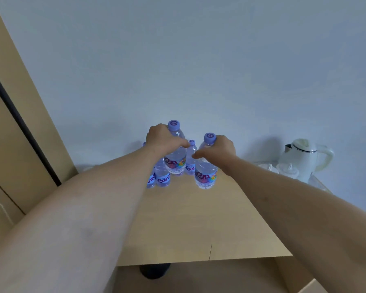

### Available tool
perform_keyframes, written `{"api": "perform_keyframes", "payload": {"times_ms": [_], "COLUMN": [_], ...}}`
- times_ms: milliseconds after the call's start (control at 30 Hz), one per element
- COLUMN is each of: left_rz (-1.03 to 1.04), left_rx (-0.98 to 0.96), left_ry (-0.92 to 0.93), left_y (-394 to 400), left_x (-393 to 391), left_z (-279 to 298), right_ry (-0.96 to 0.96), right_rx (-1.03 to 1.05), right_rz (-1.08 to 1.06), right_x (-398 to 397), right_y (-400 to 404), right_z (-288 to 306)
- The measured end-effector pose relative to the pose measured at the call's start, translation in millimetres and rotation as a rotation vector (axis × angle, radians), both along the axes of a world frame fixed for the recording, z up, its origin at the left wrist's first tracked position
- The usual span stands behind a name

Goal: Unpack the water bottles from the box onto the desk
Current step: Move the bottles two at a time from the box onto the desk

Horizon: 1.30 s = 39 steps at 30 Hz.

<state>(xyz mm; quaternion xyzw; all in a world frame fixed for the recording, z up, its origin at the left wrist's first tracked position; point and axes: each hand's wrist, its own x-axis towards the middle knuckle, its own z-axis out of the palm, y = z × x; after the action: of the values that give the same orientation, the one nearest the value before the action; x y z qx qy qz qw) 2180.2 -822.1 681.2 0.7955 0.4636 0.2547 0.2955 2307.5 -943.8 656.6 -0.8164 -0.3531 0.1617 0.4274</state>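
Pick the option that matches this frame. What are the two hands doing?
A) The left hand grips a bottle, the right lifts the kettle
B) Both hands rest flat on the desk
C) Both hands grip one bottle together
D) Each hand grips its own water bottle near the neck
D: the left hand wraps the upper part of the left bottle, and the right hand holds the right bottle below its purple cap.

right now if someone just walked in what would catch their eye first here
Two bare arms reach across the wooden desk, the left hand and right hand each gripping a purple-capped water bottle near its neck. More bottles stand behind, by the wall. A white kettle sits at the desk's far right.
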Motion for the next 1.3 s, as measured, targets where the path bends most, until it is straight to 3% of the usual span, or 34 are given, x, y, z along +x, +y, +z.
{"api": "perform_keyframes", "payload": {"times_ms": [367, 933, 1300], "left_rz": [0.008, -0.131, -0.066], "left_rx": [-0.131, -0.164, -0.221], "left_ry": [0.105, 0.242, 0.136], "left_y": [81.7, 115.9, 118.7], "left_x": [33.6, 76.9, 86.1], "left_z": [-80.5, -185.4, -210.5], "right_ry": [0.059, 0.144, 0.174], "right_rx": [-0.107, -0.224, -0.175], "right_rz": [-0.059, -0.065, -0.109], "right_x": [28.0, 68.5, 75.3], "right_y": [88.3, 117.7, 127.0], "right_z": [-58.0, -152.4, -179.6]}}
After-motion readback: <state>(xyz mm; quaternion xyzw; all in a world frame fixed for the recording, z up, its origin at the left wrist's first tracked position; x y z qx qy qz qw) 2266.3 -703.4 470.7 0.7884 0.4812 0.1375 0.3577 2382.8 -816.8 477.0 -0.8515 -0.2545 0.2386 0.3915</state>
